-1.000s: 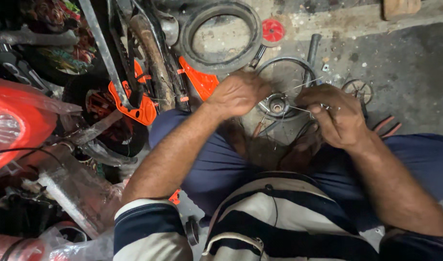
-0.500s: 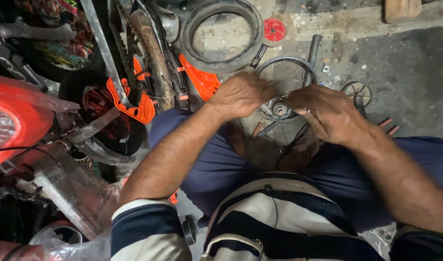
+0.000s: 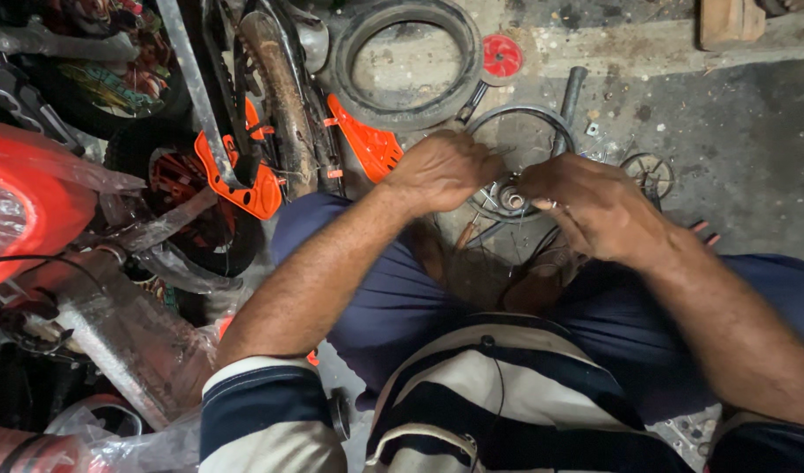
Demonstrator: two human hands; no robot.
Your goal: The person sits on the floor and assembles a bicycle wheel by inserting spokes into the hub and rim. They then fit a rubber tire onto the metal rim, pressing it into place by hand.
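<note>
One head-worn camera is looking steeply down from close above, facing the lap, forearms and cluttered concrete floor.

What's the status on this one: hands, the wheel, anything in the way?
Left hand and right hand both on small spoked wheel, fingers at its hub. Grip unclear. Loose tyre on floor just behind wheel.

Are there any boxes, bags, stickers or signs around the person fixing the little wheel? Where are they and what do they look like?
No signs, screens or readable labels show.
Clear plastic wrap: far left, crinkled and shiny, over a red rounded part.
Clear plastic bag: bottom left corner, crumpled, see-through.
Wooden block: top right on the floor, box-shaped, light brown; not a package.
Left hand and right hand work at the small wheel's hub.
</note>
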